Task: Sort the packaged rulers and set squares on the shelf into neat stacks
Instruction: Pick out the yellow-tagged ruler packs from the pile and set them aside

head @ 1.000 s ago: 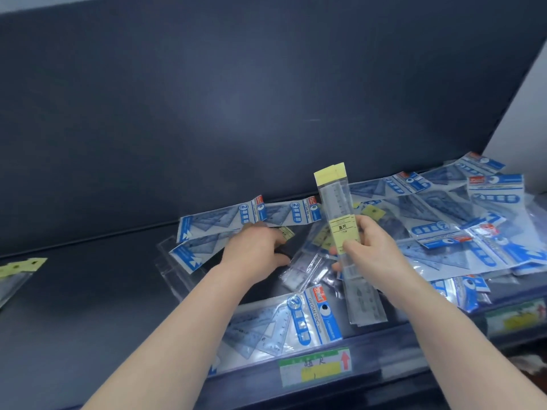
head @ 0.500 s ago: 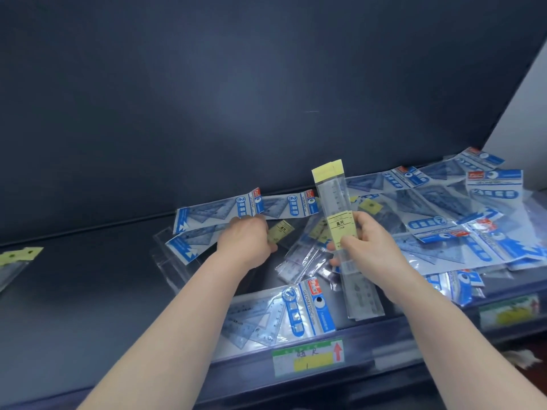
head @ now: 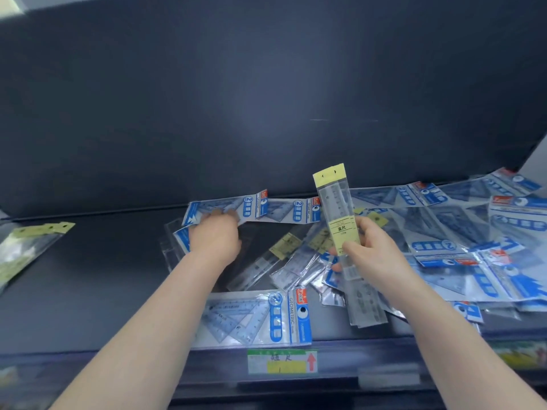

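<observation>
Head view — right hand (head: 374, 255) fingers clamped on upright packaged ruler (head: 340, 220); left hand (head: 216, 236) fingers pinching a set-square pack (head: 251, 207) on the shelf (head: 88, 276).

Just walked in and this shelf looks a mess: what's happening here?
A person is sorting packaged stationery. The right hand holds a packaged ruler upright, while the left hand rests on blue set-square packs at the back of the shelf. Most packs lie scattered, not yet stacked.
</observation>
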